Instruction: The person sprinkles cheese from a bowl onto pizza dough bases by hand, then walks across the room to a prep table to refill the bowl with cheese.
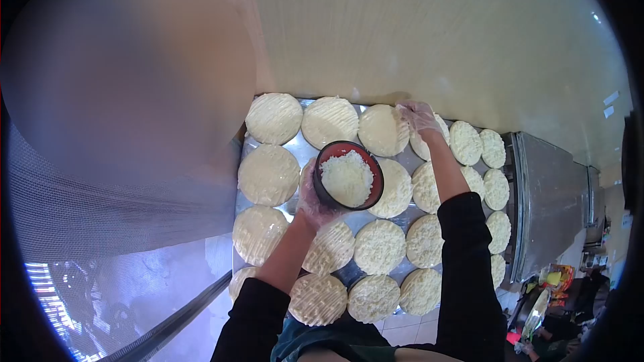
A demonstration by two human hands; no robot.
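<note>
My left hand [315,198], in a clear plastic glove, grips a bowl [380,184], dark outside and red inside. Fine white shreds [347,178] fill much of it. My gloved right hand [417,115] hangs over the back row, fingers drawn together; whatever they pinch is too small to make out. Beneath it lies a pale round cake [382,131], with another cake [436,135] partly hidden by the wrist. Some rounds, like the ridged cake [274,118], carry striped cream. Others, like the crumb-covered cake [380,247], have a rough, lumpy top.
Several rows of cakes stand on a shiny metal table [308,149] against a beige wall [416,27]. On the right is a metal-topped counter [547,194]. A mesh screen [127,188] hangs at the left. Another person [563,335] is at the lower right.
</note>
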